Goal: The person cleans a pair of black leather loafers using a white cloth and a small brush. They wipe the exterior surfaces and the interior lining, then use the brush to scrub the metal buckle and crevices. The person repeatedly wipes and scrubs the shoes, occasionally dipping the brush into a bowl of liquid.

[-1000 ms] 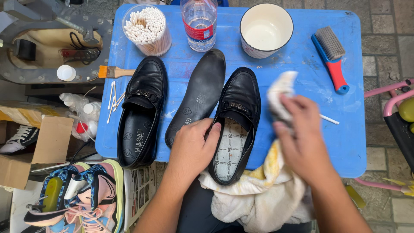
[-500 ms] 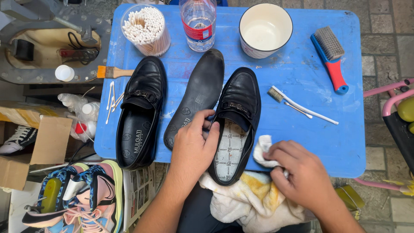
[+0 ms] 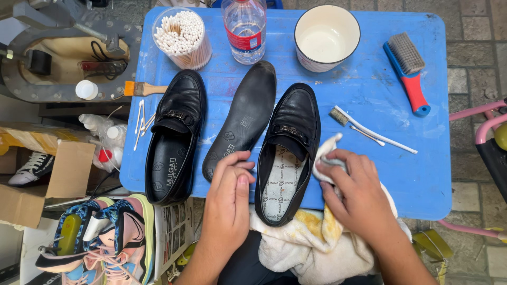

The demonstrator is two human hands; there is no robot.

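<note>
The right hand (image 3: 362, 192) clenches a white cloth (image 3: 327, 158) against the right black loafer (image 3: 289, 153) at its three o'clock side; the left hand (image 3: 228, 198), fingers loose and grasping nothing, steadies it at nine o'clock. Wiping looks underway; the removed insole (image 3: 243, 121) and other loafer (image 3: 175, 138) wait.

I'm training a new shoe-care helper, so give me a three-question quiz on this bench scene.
1. True or false: the right hand presses a white cloth against the right-side loafer.
2. What does the left hand touch: A the removed insole, B the scrub brush, C the water bottle?
3. What fills the clear tub at the table's back left?

Key: 1 true; 2 A; 3 cotton swabs.
</note>
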